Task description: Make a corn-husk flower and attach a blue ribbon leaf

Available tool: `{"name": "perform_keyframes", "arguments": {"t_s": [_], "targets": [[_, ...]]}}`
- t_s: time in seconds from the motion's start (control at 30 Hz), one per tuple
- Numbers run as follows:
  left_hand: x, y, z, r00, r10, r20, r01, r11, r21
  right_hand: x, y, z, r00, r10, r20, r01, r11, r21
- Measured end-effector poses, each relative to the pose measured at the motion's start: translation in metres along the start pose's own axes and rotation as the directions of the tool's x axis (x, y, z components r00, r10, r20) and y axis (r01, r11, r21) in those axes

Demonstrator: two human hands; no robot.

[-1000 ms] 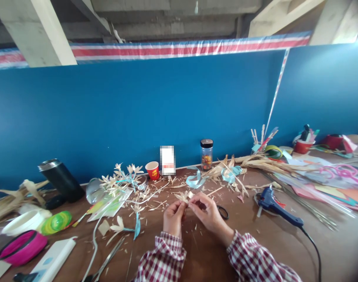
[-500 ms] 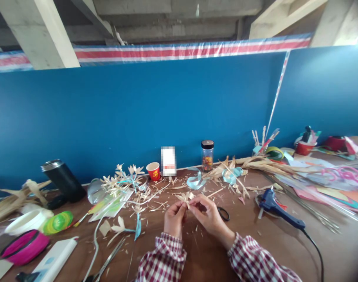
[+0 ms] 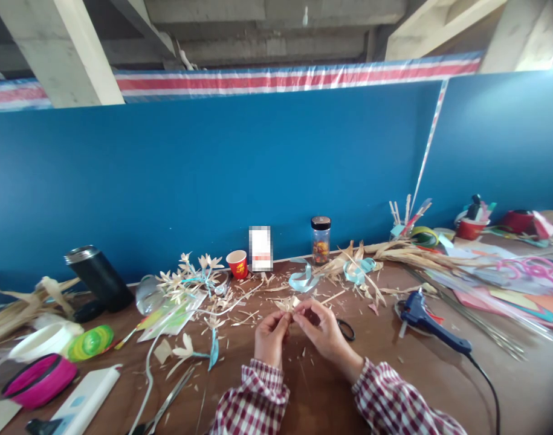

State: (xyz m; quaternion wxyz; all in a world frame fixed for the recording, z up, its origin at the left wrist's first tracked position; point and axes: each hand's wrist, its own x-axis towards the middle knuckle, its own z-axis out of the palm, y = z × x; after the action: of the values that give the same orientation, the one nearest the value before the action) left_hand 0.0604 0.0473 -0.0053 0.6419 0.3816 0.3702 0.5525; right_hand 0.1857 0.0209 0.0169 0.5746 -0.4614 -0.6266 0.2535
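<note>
Pale petals of a corn husk flower show just above my fingertips at the middle of the brown table. My left hand pinches its base between thumb and forefinger. Close against it, my right hand is closed too, thumb and fingertips meeting at the flower's right side; the exact spot they grip is hidden. Husk scraps lie scattered behind both hands. A finished husk flower with a blue-wrapped stem rests to the left, and a black ring-shaped thing lies right of my right hand.
A blue glue gun with its cord stands on the right. Scissors and a white power strip lie front left. Toward the blue partition are a red paper cup, a lidded jar and a dark flask.
Both hands stay at the same place, still pinching the flower. The fingers shift very slightly, and the petals look turned a little and less spread out.
</note>
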Motion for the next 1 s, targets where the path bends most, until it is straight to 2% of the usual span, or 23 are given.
{"name": "perform_keyframes", "arguments": {"t_s": [0.2,0.5,0.6,0.77,1.0], "targets": [[-0.001,0.002,0.004,0.999,-0.003,-0.041,0.002,1.000,-0.006,-0.001,0.003,0.003,0.998,0.064,0.022,-0.065,0.996,0.062],[0.000,-0.005,0.000,0.997,0.063,-0.042,-0.058,0.990,0.131,0.000,0.009,0.006,0.989,0.145,0.012,-0.146,0.988,0.048],[-0.003,-0.002,0.001,0.991,0.122,-0.056,-0.105,0.967,0.234,-0.001,0.010,0.007,0.982,0.187,0.007,-0.187,0.978,0.091],[-0.008,0.004,0.004,0.954,0.296,-0.038,-0.252,0.867,0.430,-0.002,0.007,0.011,0.963,0.267,0.015,-0.265,0.945,0.191],[-0.015,0.010,0.008,0.909,0.416,0.012,-0.360,0.770,0.527,-0.002,0.002,0.009,0.958,0.287,-0.004,-0.281,0.940,0.195]]}}
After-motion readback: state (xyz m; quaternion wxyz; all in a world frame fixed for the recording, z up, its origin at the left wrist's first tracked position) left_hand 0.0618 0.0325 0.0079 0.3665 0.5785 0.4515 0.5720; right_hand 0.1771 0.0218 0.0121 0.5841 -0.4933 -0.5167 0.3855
